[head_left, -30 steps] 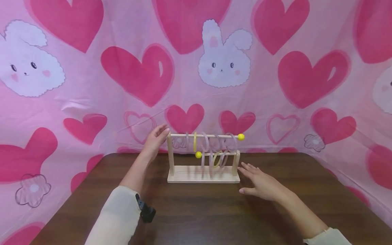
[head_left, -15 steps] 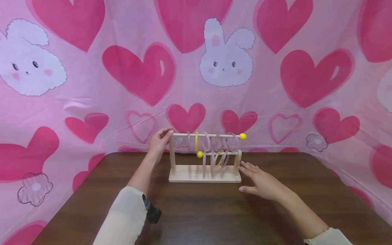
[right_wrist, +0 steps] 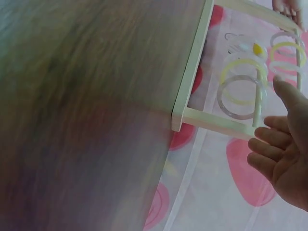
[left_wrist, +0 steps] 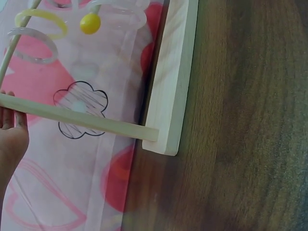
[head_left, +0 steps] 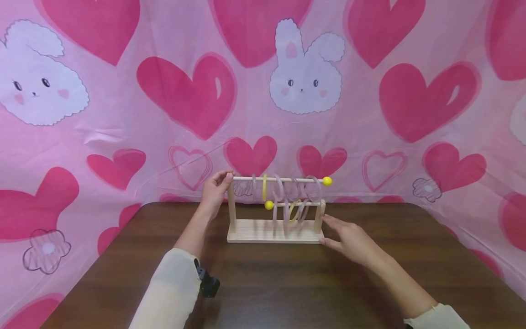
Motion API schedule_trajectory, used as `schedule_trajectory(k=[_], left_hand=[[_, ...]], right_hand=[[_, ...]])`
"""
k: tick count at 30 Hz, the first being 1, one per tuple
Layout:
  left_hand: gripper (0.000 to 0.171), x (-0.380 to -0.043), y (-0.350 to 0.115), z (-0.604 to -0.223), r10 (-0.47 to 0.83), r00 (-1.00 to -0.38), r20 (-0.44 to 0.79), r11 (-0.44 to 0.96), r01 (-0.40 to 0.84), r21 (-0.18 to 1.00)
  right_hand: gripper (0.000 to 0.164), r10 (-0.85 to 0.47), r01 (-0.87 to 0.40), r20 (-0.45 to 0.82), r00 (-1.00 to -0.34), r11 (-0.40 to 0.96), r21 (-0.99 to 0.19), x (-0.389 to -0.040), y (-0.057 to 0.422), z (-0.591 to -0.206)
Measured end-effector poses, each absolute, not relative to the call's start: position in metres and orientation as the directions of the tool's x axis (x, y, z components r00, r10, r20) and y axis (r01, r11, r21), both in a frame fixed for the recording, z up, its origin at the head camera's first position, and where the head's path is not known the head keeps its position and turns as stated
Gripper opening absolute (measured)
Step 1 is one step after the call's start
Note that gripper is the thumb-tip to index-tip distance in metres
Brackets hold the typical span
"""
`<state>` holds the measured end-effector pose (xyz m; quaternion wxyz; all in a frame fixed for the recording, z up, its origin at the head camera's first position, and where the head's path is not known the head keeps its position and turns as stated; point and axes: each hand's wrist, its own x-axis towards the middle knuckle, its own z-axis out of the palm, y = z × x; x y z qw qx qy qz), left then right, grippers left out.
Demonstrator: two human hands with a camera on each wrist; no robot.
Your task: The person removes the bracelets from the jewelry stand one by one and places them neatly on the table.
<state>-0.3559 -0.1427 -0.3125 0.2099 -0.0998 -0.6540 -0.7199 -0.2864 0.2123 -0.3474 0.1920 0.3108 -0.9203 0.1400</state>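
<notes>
A: Grips first. State of each?

B: Left grip [head_left: 215, 189]: pinching the top of the tall post [head_left: 232, 210], thumb on the near side, fingers bent behind. Right grip [head_left: 351, 240]: holding nothing, fingers extended, just beside the short post [head_left: 318, 224]. Whether the fingertips touch it, cannot tell.

A: And the rack [head_left: 255, 234] from there?

B: Directly between the grips, upright on the tabletop [head_left: 263, 283]. Long axis runs crosswise, hand to hand. Left is the nearer, being in contact; it sits high, the right lower.

A: Further out?

B: Upper rod [head_left: 271, 179] runs rightward from the left grip to its yellow ball [head_left: 327, 182]. Lower rod [head_left: 280, 204] runs leftward from the short post to a second ball [head_left: 269, 205]. Rings [head_left: 265, 188] hang on both rods.

A: What does the coming move turn on?

B: Judged: that span, a grip at each end of the long axis. Uneven lifting would likely tilt it and slide the rings.
</notes>
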Motion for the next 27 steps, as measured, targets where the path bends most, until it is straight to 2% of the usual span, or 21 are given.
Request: schedule_trajectory(k=[6,13,27], left_hand=[[0.031,-0.355,-0.145,-0.313,-0.16,-0.896,0.414,-0.052,0.426,0.903],[0.03,-0.357,-0.146,-0.309,-0.135,-0.903,0.407,0.027,0.407,0.913],[0.029,-0.353,-0.147,-0.305,-0.124,-0.9,0.418,0.06,0.414,0.908]], right_hand=[[0.049,-0.399,-0.54,0.509,-0.763,0.825,-0.163,-0.29,0.206,-0.344],[0.042,-0.292,-0.442,0.514,-0.807,0.875,-0.197,-0.294,0.204,-0.333],[0.035,-0.124,-0.439,0.687,-0.716,0.846,-0.304,-0.314,0.184,-0.328]])
